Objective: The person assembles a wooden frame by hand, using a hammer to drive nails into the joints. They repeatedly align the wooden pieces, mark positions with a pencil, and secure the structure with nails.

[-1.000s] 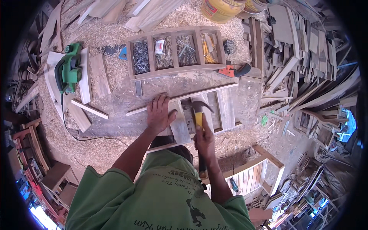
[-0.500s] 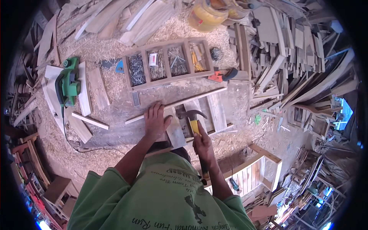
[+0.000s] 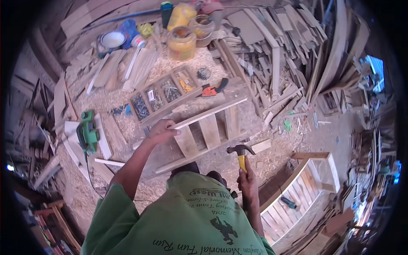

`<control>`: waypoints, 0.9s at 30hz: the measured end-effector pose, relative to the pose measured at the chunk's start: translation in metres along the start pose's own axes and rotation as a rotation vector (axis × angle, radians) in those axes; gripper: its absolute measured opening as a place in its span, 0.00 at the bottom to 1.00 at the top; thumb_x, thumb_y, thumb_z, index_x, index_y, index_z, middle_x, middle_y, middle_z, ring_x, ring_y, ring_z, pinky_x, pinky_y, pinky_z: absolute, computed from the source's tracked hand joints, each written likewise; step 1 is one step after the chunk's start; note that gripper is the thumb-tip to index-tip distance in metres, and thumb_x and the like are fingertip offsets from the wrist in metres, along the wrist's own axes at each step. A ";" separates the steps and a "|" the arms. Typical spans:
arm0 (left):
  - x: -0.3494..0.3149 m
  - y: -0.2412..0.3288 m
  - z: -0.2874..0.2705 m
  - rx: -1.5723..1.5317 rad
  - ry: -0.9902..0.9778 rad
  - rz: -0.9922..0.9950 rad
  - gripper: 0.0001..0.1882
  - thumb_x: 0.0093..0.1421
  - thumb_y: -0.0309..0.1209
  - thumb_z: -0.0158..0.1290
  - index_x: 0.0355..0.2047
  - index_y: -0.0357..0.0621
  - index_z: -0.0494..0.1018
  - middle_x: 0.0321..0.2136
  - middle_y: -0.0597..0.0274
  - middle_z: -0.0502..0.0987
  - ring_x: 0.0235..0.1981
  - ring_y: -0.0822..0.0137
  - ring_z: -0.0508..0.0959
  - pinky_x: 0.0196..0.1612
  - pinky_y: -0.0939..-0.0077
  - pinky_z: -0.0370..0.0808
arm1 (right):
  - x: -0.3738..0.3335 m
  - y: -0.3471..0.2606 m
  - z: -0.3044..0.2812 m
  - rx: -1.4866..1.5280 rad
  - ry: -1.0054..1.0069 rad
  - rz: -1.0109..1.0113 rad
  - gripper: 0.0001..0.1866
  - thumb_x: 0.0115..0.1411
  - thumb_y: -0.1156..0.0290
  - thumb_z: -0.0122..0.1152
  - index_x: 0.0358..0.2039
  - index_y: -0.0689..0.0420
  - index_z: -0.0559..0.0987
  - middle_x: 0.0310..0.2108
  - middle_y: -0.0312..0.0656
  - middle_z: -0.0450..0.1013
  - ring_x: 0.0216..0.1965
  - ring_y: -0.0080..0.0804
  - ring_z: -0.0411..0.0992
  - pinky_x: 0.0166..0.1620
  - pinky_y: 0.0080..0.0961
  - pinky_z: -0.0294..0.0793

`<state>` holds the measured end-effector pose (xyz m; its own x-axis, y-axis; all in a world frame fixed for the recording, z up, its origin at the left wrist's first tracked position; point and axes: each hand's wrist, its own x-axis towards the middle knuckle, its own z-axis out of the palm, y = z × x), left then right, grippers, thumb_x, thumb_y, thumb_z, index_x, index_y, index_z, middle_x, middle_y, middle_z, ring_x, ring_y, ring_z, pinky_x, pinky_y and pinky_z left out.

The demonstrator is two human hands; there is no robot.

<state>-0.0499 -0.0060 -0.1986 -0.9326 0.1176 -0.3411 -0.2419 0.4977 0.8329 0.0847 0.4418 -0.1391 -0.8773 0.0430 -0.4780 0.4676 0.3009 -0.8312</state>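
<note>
A ladder-like wooden frame [image 3: 210,132] lies on the workbench before me, with three crosswise slats between two long strips. My left hand [image 3: 161,132] is closed around the left end of its far strip [image 3: 212,112], the thumb toward the slats. To the right of the frame, my right hand [image 3: 248,183] grips a claw hammer [image 3: 242,162] by its yellow and dark handle. The hammer's head is up, apart from the frame. Beyond the frame stands a divided wooden tray [image 3: 168,104] with nails, a small box and yellow things in its compartments.
A green power planer [image 3: 88,132] rests on boards at the left. An orange-handled saw [image 3: 209,91] lies beside the tray. Yellow tubs [image 3: 181,43] stand farther back. Scrap wood [image 3: 272,51] is piled at the right, above a slatted wooden piece [image 3: 293,193] with a tool on it.
My left hand has gone from lying on the frame to gripping the far strip's left end. My right hand has drawn the hammer away to the right. The view has shifted.
</note>
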 end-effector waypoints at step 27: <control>-0.045 0.059 -0.044 0.088 0.140 0.197 0.18 0.76 0.42 0.61 0.54 0.40 0.83 0.53 0.51 0.87 0.53 0.60 0.86 0.56 0.58 0.81 | 0.032 -0.093 0.061 -0.629 0.021 -0.597 0.29 0.75 0.75 0.60 0.75 0.57 0.72 0.48 0.66 0.84 0.43 0.66 0.85 0.44 0.50 0.84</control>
<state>-0.0341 -0.0192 -0.1148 -0.9889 0.1028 -0.1075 -0.0335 0.5504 0.8342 0.0200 0.3567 -0.0945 -0.9617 -0.2741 -0.0014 -0.2126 0.7493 -0.6272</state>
